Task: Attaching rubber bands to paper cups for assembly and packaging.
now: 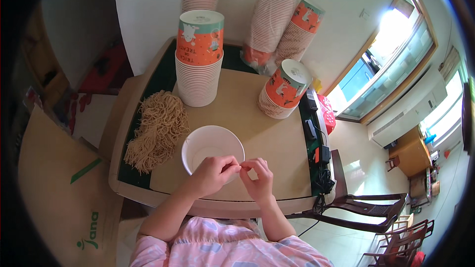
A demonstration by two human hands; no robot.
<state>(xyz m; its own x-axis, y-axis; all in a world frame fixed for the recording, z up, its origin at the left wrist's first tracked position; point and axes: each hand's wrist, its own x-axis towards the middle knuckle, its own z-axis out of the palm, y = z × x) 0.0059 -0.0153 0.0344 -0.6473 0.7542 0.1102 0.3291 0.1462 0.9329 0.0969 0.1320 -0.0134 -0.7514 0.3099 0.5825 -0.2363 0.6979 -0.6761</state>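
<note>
A white round paper bucket stands upright on the table in front of me, its mouth facing up. My left hand is over its near rim, thumb and fingers pinched together. Just beside the rim, my right hand is also pinched, and its fingertips meet those of the left. Whatever lies between the fingertips is too small to make out. Left of the bucket is a heap of beige twisted cords.
Upside-down stacks of orange and green printed paper buckets stand at the back left, at the right and against the wall, one stack plastic-wrapped. Black chargers and cables line the table's right edge. A dark chair stands beyond.
</note>
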